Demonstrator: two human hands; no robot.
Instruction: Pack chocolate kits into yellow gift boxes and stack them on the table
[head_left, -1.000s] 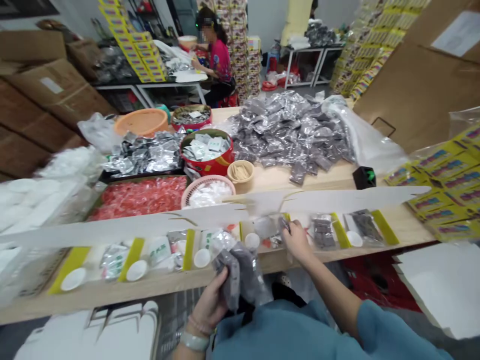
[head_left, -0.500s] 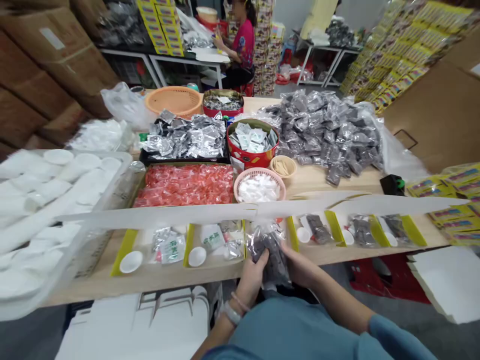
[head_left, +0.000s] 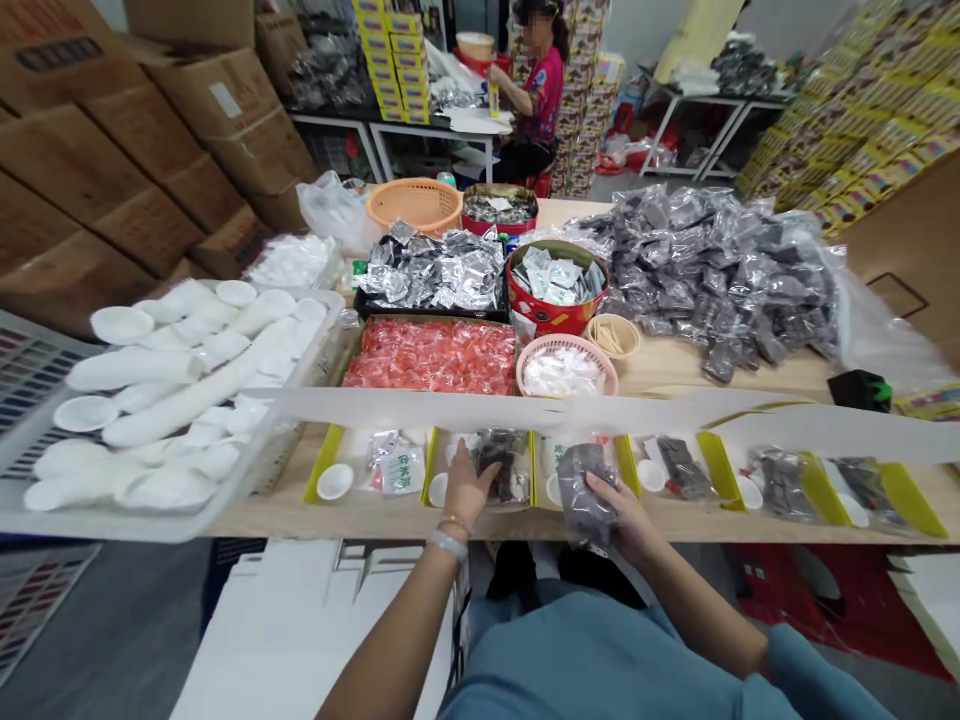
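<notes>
My left hand (head_left: 466,488) is over the second open box from the left, thumb and fingers apart, beside a dark packet (head_left: 504,462) in clear wrap that lies in it. A white cup (head_left: 439,490) in that box is partly hidden by the hand. My right hand (head_left: 634,518) grips a clear bag of grey pieces (head_left: 587,492) above the front of the middle box. Part of another white cup (head_left: 553,490) shows beside this bag. The leftmost box holds a white cup (head_left: 334,481) and a green-printed sachet (head_left: 401,470). Boxes farther right hold dark packets (head_left: 684,465) and cups.
Behind the boxes stand a tray of red packets (head_left: 435,355), silver sachets (head_left: 442,270), a red tin (head_left: 551,315), a pink basket (head_left: 609,378) and a heap of grey packets (head_left: 720,260). A tub of white cups (head_left: 315,340) is left. Another person (head_left: 546,90) sits behind.
My left hand has left the grey bag and moved left to the second box, where a dark packet now lies. My right hand keeps a bag. The view has swung left.
</notes>
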